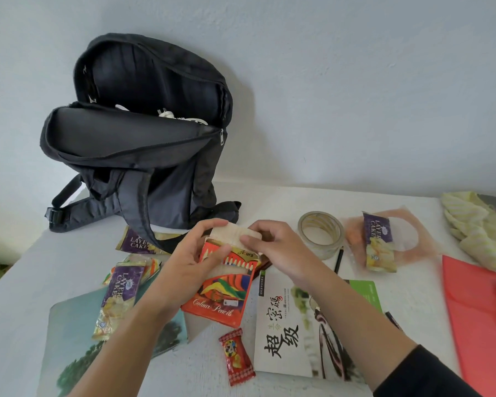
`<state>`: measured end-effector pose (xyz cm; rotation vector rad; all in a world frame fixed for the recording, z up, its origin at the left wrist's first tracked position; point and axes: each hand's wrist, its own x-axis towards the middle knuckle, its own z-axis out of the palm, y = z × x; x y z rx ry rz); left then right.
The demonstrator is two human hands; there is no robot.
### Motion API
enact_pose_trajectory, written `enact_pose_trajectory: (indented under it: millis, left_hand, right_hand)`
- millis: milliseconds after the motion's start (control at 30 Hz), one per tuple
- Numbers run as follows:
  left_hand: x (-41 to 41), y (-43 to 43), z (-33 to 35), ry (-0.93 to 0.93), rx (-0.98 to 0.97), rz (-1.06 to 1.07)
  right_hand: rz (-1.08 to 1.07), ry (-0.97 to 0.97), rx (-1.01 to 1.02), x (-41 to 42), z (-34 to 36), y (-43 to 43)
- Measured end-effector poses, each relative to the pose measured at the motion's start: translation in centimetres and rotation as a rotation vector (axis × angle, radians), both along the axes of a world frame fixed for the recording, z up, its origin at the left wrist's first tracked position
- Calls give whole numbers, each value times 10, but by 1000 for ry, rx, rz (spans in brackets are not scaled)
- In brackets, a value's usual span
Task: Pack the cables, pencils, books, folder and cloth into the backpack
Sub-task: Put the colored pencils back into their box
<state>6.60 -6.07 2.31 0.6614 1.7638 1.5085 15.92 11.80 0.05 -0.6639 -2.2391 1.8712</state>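
Observation:
A black backpack [143, 156] stands open against the wall at the back left, with white cables [181, 117] showing inside. My left hand [195, 262] grips the orange colour pencil box [224, 293] above the table. My right hand [275, 250] pinches the box's open top flap [234, 234]. A white book with black characters [287, 336] lies under my right forearm. Another book with a tree picture [78, 353] lies at the front left. The red folder [481, 319] sits at the right edge, and the pale yellow cloth [476, 224] lies behind it.
Layer cake snack packs lie around: one [138, 242] near the backpack strap, one [118, 296] on the left book, one [380, 242] on a clear bag. A tape roll [321, 233], a black pencil [339, 259] and a red candy [236, 356] lie on the white table [26, 296].

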Motion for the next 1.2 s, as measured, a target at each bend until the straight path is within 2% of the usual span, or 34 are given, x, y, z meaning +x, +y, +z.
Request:
enact_pose_trajectory:
  millis: [300,600,867,1033,1200]
  left_hand:
    - [10,-4,-11,-25,-27,-59]
    - [10,-11,-21,-2,-33,-124]
    - [6,-13,-23,22,-21,-308]
    - [10,-7,-22,-36,-28,-183]
    - [7,-8,-24,-3,-20,-185]
  right_hand:
    - [-231,69,32,0,-7,6]
    - [-298,77,92,-3,-20,17]
    - [-354,123,176,-11,-12,20]
    - [-278,149,283,-10,-12,16]
    - [-284,188,322,-7,-11,16]
